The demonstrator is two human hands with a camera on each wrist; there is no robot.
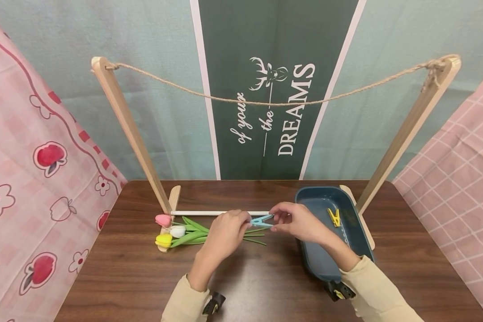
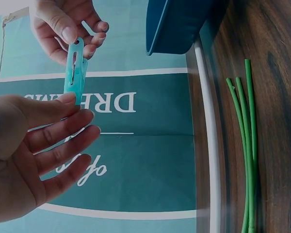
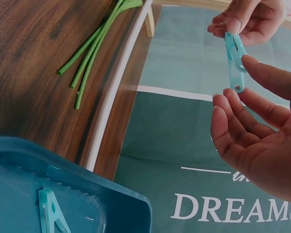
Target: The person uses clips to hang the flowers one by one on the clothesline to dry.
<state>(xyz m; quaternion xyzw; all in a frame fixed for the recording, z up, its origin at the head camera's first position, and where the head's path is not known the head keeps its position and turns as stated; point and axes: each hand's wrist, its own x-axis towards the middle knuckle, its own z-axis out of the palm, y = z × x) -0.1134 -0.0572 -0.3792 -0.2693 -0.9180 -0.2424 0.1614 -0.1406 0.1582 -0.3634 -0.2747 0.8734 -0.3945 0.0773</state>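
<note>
A person in cream sleeves [image 1: 185,299] holds a light-blue clothespin [image 1: 261,220] off a brown wooden table [image 1: 257,290], one hand at each end, with clock positions read from the pin in the head view. At 9 o'clock, the left hand [image 1: 227,231] pinches the pin's closed nose, its other fingers extended loosely in the left wrist view; at 3 o'clock, the right hand [image 1: 302,221] pinches the spread handles between thumb and finger. Just beyond the left hand, also at 9 o'clock, lie three tulips, one pink [image 1: 163,220], one white [image 1: 178,231] and one yellow [image 1: 163,240], their green stems [image 1: 254,242] running beneath that hand. A blue tub [image 1: 319,261] sits between 3 and 4 o'clock, partly covered by the right forearm, with a yellow clothespin [image 1: 334,218] inside at 3; the right wrist view shows another light-blue clothespin [image 3: 51,213] in the tub. A white rod [image 1: 201,213] crosses the table just past the pin toward 12. Wooden posts rise at 10 [image 1: 133,134] and 2 o'clock [image 1: 406,134], a slack rope [image 1: 273,104] strung between them at 12 before a green curtain [image 1: 257,44] lettered "DREAMS."
</note>
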